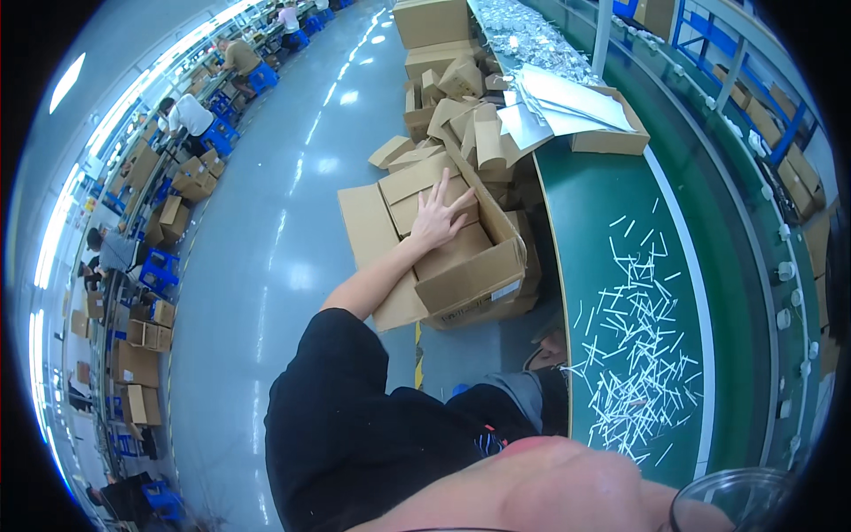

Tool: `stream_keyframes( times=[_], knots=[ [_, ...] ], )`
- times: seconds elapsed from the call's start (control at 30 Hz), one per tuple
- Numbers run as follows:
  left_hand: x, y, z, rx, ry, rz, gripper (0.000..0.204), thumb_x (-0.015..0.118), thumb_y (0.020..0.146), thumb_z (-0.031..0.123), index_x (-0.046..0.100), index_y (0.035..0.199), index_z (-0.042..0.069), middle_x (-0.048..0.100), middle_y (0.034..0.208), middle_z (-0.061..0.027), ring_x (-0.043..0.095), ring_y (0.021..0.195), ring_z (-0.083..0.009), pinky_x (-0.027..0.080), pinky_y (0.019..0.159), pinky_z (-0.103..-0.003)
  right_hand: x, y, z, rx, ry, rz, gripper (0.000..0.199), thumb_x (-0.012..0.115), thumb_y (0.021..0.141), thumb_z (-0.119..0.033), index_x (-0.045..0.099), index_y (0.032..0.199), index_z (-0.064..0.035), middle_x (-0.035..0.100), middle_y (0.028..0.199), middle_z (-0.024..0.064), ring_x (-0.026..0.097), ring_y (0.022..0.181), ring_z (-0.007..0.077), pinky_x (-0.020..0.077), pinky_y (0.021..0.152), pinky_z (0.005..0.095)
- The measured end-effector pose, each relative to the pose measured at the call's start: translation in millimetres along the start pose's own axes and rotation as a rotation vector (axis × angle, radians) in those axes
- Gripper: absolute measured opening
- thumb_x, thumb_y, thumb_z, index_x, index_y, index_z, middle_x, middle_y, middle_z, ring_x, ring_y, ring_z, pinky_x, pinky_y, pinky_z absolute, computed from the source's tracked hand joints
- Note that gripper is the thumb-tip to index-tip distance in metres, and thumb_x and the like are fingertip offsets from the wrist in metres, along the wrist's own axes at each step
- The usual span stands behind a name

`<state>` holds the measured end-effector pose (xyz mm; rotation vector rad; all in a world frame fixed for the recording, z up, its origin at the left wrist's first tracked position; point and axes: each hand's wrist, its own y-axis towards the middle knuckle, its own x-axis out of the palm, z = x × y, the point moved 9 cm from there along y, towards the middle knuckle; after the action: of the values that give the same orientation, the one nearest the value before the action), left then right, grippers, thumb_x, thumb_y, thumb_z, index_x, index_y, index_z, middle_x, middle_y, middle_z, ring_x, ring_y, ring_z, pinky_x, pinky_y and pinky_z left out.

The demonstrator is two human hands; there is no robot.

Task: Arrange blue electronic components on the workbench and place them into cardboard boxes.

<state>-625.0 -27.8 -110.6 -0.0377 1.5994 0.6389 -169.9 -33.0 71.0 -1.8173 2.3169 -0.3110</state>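
Observation:
My left hand [437, 215] reaches out, its fingers spread and lying flat on folded brown cardboard [452, 251] inside an open carton [470, 277]. Nothing is gripped in it. One wide flap [365, 226] of the carton hangs out to the left, and a pale label sticks to its near side. My right hand does not show anywhere in the picture.
Right of the carton runs a green workbench [576, 191] with many thin white sticks [638, 355] scattered on it. Farther up stand white sheets [567, 102] in a shallow box and a heap of clear small packs [532, 40]. More cartons [434, 35] crowd behind; people sit at the left benches.

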Motion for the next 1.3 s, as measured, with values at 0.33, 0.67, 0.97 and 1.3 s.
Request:
stream_keyframes(
  times=[0.33,0.67,0.97,1.3],
  knots=[
    [-2,-9,-6,0.008,0.112,0.084,0.068,0.056,0.097,0.040,0.034,0.159,0.022,0.026,0.165,-0.0208,0.044,0.139,-0.0399,0.037,0.108,-0.067,1,187,-43,-0.770,-0.856,0.541,0.022,0.070,0.089,-0.011,0.065,0.110,-0.0046,0.060,0.119,0.0104,0.058,0.110,0.0274,0.0497,0.091,0.0386],
    [2,-7,-66,-0.280,-0.179,0.006,0.063,0.054,0.098,0.041,0.046,0.150,0.008,0.045,0.154,-0.0207,0.049,0.134,-0.0394,0.036,0.116,-0.049,-40,301,13,-0.457,-0.888,0.540,0.037,0.060,0.091,-0.035,0.075,0.088,-0.0010,0.070,0.079,0.0212,0.064,0.066,0.0444,0.0531,0.065,0.0486],
    [7,-16,-99,-0.557,0.083,0.100,0.064,0.042,0.102,0.047,0.048,0.149,0.005,0.045,0.151,-0.0250,0.048,0.134,-0.0423,0.038,0.113,-0.049,-45,298,22,-0.381,-0.887,0.585,0.039,0.057,0.087,-0.032,0.074,0.073,-0.0003,0.072,0.076,0.0208,0.064,0.064,0.0432,0.0521,0.061,0.0463],
    [21,29,-166,-0.599,0.043,-0.215,0.073,0.044,0.097,0.056,0.053,0.141,-0.002,0.050,0.141,-0.0238,0.048,0.130,-0.0420,0.037,0.112,-0.051,-53,301,18,-0.431,-0.853,0.631,0.040,0.058,0.085,-0.030,0.073,0.071,0.0029,0.070,0.070,0.0213,0.062,0.058,0.0436,0.0517,0.059,0.0461]
  ],
)
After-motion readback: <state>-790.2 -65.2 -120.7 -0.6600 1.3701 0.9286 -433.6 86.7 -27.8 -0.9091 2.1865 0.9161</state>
